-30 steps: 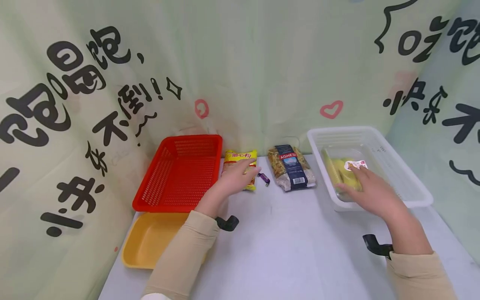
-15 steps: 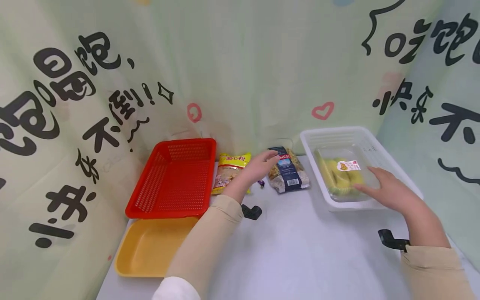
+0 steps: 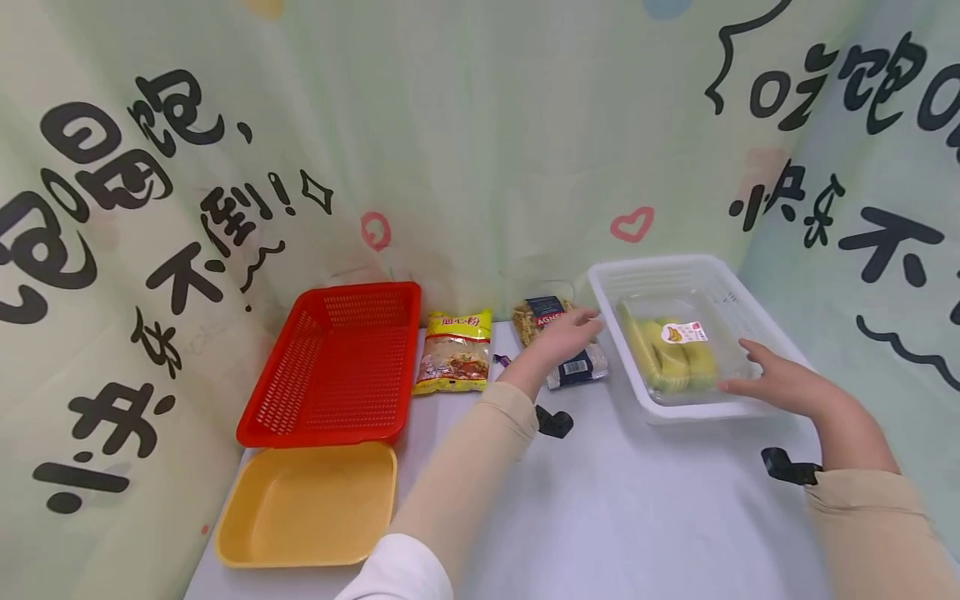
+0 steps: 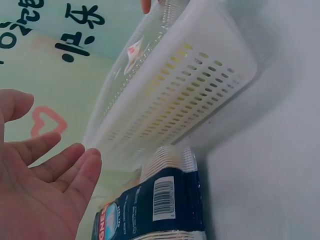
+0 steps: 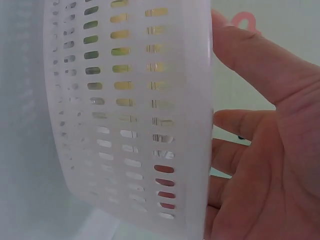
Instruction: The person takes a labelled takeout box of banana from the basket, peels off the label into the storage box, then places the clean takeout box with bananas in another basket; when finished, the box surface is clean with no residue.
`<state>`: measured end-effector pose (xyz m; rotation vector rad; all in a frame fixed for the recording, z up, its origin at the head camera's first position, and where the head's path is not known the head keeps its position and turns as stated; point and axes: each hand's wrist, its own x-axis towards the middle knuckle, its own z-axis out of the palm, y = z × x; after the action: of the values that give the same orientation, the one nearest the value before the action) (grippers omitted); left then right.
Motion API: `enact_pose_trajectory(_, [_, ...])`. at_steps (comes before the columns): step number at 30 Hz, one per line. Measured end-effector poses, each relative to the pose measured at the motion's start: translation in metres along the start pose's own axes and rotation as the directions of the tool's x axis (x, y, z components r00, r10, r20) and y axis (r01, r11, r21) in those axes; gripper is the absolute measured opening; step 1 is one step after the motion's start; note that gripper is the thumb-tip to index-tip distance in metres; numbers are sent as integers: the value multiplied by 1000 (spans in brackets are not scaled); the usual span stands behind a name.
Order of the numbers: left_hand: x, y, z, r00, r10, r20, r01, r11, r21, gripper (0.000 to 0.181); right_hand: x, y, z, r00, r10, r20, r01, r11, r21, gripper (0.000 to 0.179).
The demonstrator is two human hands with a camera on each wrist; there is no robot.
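Note:
A clear plastic box (image 3: 678, 333) of yellow bananas, with a white label, lies inside the white basket (image 3: 622, 350) at the right. My right hand (image 3: 795, 383) is at the right end of the box, thumb and fingers spread apart; in the right wrist view its fingertips reach just past the basket's rim (image 5: 200, 125). Over the bag of pasta (image 3: 581, 367) with a dark blue label hovers my left hand (image 3: 558, 342). Its fingers are loosely extended toward the white basket, holding nothing. In the left wrist view they show beside the basket's perforated wall (image 4: 175, 95).
A yellow packet (image 3: 453, 354) stands near the curtain, with a small purple-wrapped candy (image 3: 502, 360) to its right. At the left are a red perforated basket (image 3: 341, 367) and a yellow tray (image 3: 311, 504). A printed curtain (image 3: 450, 150) encloses the table's back and sides.
My left hand has moved right, from over the yellow packet to over the pasta. The right hand has shifted from the top of the banana box to its right end.

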<state>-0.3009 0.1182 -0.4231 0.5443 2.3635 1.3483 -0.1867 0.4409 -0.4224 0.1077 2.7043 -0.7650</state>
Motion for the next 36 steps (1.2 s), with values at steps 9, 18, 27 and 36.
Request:
enact_pose_trajectory(9, [18,14,31,1000,-9,-22,5,988,-154,50,10,5,0,1000,8,4,-9,999,31,116])
enact_pose_trajectory(18, [25,33,53,996,-91,-5,84,938,-338,54,15,11,0,1000,17,19,-18,999,37,114])
enact_pose_trajectory(27, [27,48,69,987,-160,-25,125,851,-510,65,19,10,-3,999,22,36,-23,999,31,114])
enact_pose_trajectory(36, [29,64,85,966,-250,-71,154,771,-617,70,20,8,-2,999,-1,45,-3,997,75,108])
